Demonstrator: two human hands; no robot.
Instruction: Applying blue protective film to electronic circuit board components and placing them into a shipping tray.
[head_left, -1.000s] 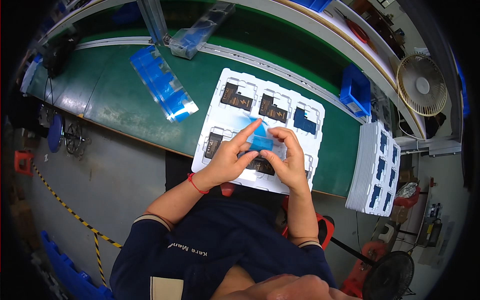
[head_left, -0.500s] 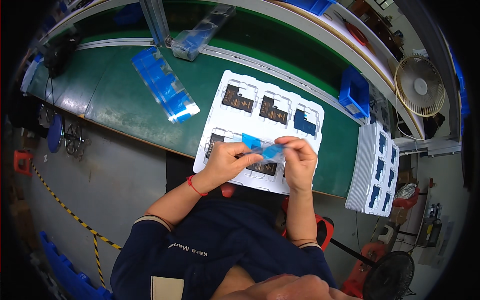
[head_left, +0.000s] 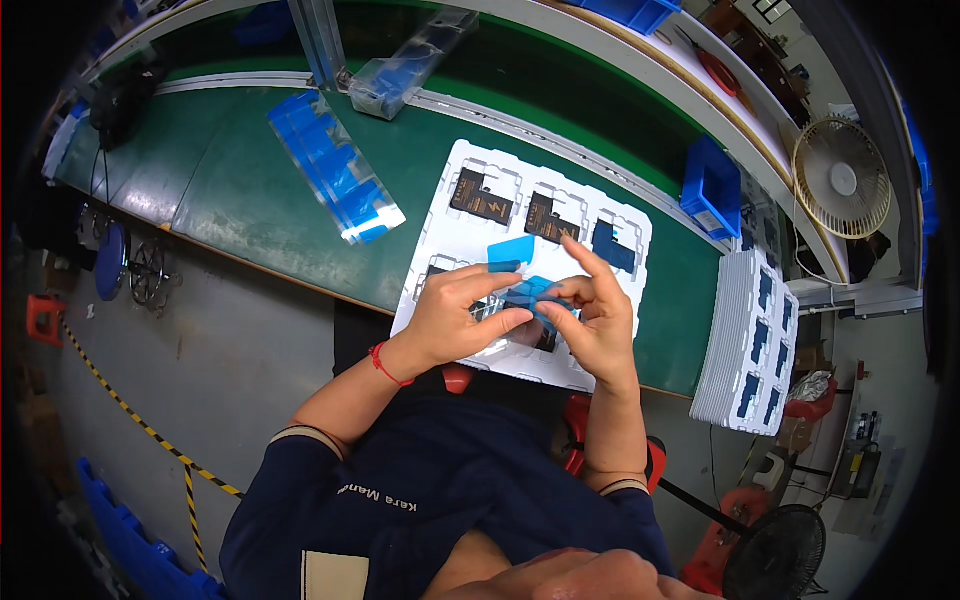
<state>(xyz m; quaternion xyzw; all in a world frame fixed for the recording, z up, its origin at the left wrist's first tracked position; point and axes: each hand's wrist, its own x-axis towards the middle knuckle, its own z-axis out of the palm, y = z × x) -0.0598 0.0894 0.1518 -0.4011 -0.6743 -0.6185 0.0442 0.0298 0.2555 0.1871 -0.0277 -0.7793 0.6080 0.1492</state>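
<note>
Over the white molded tray (head_left: pixel 449 236), a strip of blue film on clear backing (head_left: pixel 534 290) is held between both hands. My left hand (head_left: pixel 452 318) pinches its left end between thumb and fingers. At its right end my right hand (head_left: pixel 604 325) grips the film with the thumb and bent fingers, while the index finger points up. A blue film tab (head_left: pixel 511 251) stands out beyond my left fingertips. Flat black battery packs (head_left: pixel 482 197) sit in the tray's pockets, and one pocket holds a dark blue piece (head_left: pixel 612 246). My hands partly cover the near row.
A clear sheet with blue film pieces (head_left: pixel 333 168) lies left of the tray on the green table (head_left: pixel 225 190). Behind it is a clear plastic box (head_left: pixel 385 88). To the right are a stack of white trays (head_left: pixel 728 335), a blue bin (head_left: pixel 710 187) and a fan (head_left: pixel 841 175).
My right hand has turned and its index finger has lifted away from the others. The film between my hands has shifted, and the blue tab now shows above my left fingertips.
</note>
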